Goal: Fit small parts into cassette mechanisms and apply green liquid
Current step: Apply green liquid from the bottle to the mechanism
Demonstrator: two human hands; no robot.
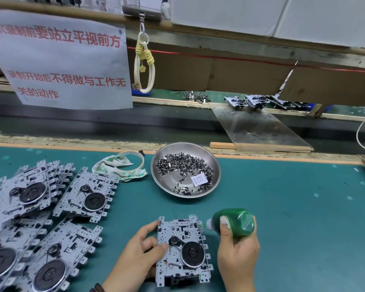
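Steadying cassette mechanism (182, 249) flat on green mat (293, 218), left hand (135, 256) gripped its left edge, thumb on plate. Right hand (237, 253) clutched green bottle (233, 222), nozzle at mechanism's upper right corner. Steel bowl (185, 169) of small parts sat beyond mechanism; stacked mechanisms (40, 209) crowded mat left of it. Bare mat stretched right of mechanism.

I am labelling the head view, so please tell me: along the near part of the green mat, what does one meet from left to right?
Stacked cassette mechanisms → left hand → cassette mechanism being held → green bottle gripped by the right hand.
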